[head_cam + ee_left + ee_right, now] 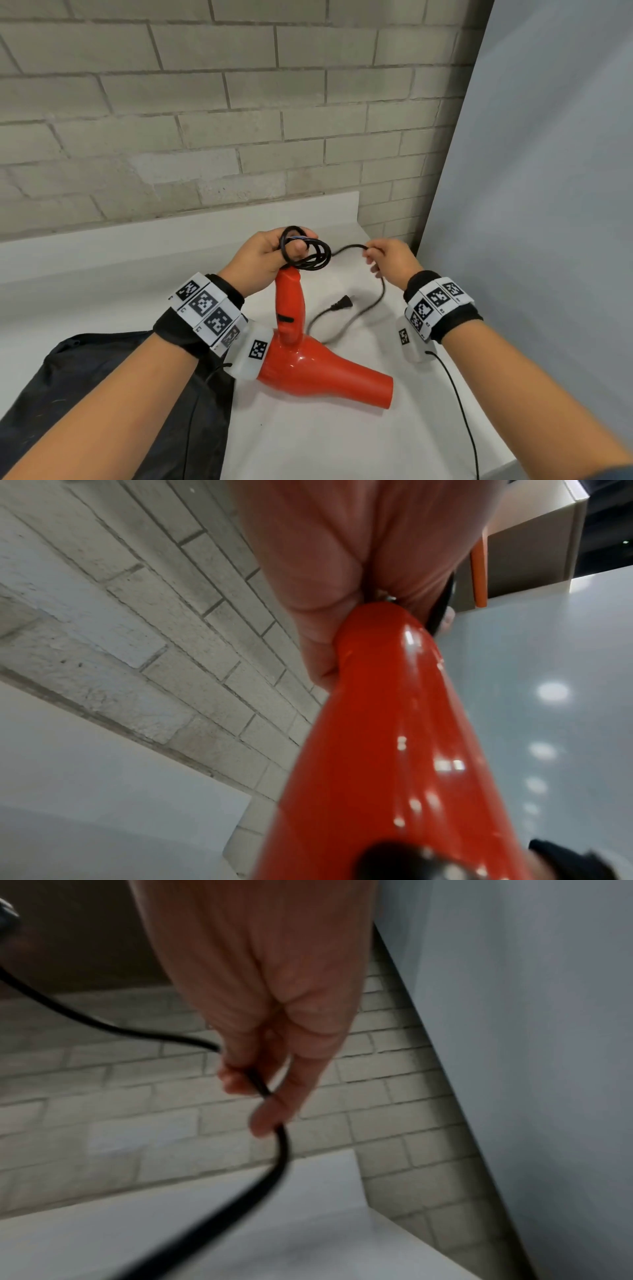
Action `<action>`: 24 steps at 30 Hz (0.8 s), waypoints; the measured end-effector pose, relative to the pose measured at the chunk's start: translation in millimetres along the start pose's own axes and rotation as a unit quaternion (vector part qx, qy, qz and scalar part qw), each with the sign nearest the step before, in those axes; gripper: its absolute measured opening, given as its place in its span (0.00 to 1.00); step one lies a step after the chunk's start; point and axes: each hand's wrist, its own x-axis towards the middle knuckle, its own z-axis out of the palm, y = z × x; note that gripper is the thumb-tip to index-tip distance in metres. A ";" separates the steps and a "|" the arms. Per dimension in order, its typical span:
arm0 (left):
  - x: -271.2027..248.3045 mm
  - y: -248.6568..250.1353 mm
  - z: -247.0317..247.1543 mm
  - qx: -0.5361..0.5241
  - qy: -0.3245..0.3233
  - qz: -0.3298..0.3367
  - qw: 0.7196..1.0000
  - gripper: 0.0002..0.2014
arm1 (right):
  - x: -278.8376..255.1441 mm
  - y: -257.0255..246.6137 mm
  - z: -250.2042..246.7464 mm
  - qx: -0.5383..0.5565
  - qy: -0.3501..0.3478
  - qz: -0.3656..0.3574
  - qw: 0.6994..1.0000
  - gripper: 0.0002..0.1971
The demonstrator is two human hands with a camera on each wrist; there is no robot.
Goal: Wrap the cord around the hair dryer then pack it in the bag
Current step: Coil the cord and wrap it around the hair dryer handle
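Left hand (pixel 263 260) grips red hair dryer (pixel 308 366) handle w/ cord (pixel 359 308) coils, prob. looped over thumb, right hand (pixel 390 257) pinches cord above tabletop (pixel 342 438).

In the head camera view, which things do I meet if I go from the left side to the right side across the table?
Black bag → left hand → coiled cord loops → plug → right hand → grey panel.
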 end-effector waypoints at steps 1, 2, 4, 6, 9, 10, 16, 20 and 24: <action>-0.5 0.3 -0.9 -0.004 -0.004 -0.003 1.000 0.28 | 2.9 5.4 -2.9 -0.008 0.016 0.033 0.999 0.10; -0.8 0.0 -1.2 0.000 -0.007 -0.006 1.000 0.27 | 4.0 6.7 -4.6 -0.023 0.020 0.059 0.998 0.10; 0.3 -0.1 1.3 0.009 -0.010 -0.014 1.000 0.19 | 4.9 4.7 -2.2 -0.105 -0.012 0.096 0.990 0.11; 3.1 0.3 6.7 0.013 -0.009 -0.023 1.000 0.09 | -2.9 -9.3 3.5 -0.204 -0.052 0.072 0.975 0.16; 5.5 3.1 15.6 0.020 -0.002 -0.017 1.000 0.08 | -19.0 -37.8 10.6 -0.169 -0.125 -0.099 0.973 0.25; 5.7 3.8 17.0 0.025 0.001 -0.015 1.000 0.08 | -22.6 -44.5 12.5 -0.137 -0.147 -0.133 0.970 0.24; 4.8 4.5 16.3 0.076 0.026 -0.012 0.997 0.08 | -22.5 -43.1 17.2 0.012 -0.143 -0.138 0.980 0.13; 6.2 4.5 18.6 0.095 0.038 -0.015 0.995 0.07 | -23.8 -44.5 18.7 0.137 -0.054 -0.127 0.981 0.19; 6.6 6.4 21.0 0.099 0.046 -0.028 0.994 0.07 | -25.6 -48.0 19.6 0.215 0.020 -0.117 0.969 0.17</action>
